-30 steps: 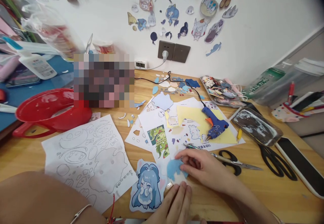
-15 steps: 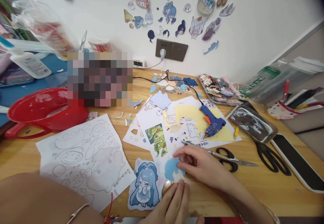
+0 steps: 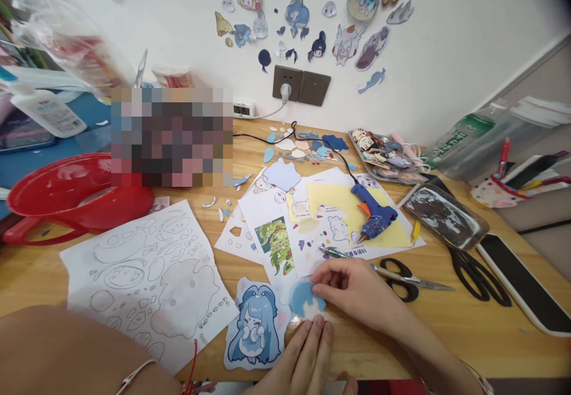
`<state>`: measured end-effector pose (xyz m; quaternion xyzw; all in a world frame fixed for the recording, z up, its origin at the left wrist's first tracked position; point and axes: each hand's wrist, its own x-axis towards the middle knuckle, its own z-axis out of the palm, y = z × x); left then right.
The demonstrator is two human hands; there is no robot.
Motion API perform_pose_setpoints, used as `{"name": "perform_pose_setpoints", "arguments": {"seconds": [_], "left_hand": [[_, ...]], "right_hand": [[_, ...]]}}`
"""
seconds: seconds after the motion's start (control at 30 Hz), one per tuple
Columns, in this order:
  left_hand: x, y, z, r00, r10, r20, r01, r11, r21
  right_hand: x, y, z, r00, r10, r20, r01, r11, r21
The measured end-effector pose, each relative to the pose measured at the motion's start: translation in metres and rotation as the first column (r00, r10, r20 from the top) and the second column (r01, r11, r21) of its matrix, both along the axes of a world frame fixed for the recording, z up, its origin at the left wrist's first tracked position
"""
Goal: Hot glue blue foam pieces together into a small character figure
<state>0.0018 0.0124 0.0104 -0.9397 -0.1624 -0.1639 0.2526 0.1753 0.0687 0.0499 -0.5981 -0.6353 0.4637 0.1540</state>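
I see the right hand (image 3: pixel 352 291) pinching the blue-and-white piece (image 3: pixel 303 301) above the surface (image 3: pixel 379 356), beside the character cutout (image 3: pixel 254 328); the left hand (image 3: pixel 300 362) (fingers straight, thumb apart) meets its near edge.

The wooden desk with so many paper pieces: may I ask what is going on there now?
A person works at the desk with two bare hands on a small light-blue and cream piece. The right hand has its fingertips at the piece's right edge; the left hand lies by its lower edge. I cannot tell how firmly either holds it. A blue-haired character cutout lies to the left. Farther back, a blue glue gun rests on yellow paper.
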Motion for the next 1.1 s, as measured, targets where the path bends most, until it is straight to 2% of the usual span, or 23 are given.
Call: {"name": "perform_pose_setpoints", "arguments": {"seconds": [0.27, 0.47, 0.6, 0.8, 0.97, 1.1], "left_hand": [[-0.003, 0.001, 0.007, 0.991, -0.002, -0.134, 0.005, 1.000, 0.019], [-0.003, -0.002, 0.010, 0.980, 0.006, -0.200, 0.004, 0.999, 0.047], [-0.004, -0.003, 0.015, 0.961, 0.040, -0.272, -0.030, 0.999, 0.043], [-0.003, -0.002, 0.014, 0.980, -0.005, -0.200, 0.012, 0.999, 0.034], [-0.004, 0.000, 0.012, 0.988, -0.038, -0.147, 0.041, 0.999, 0.022], [-0.004, 0.000, 0.010, 0.985, -0.045, -0.166, 0.048, 0.999, 0.017]], "right_hand": [[0.004, 0.001, 0.002, 1.000, 0.021, -0.003, -0.021, 1.000, -0.020], [0.003, 0.002, 0.003, 0.996, 0.048, 0.077, -0.054, 0.995, 0.080], [0.003, 0.002, 0.004, 0.997, 0.052, 0.059, -0.055, 0.997, 0.046], [0.004, 0.004, 0.005, 0.998, 0.061, -0.001, -0.061, 0.998, -0.016], [0.001, 0.005, 0.004, 0.996, 0.093, 0.018, -0.094, 0.991, 0.097], [-0.001, 0.004, 0.001, 0.994, 0.096, 0.060, -0.105, 0.981, 0.163]]}}
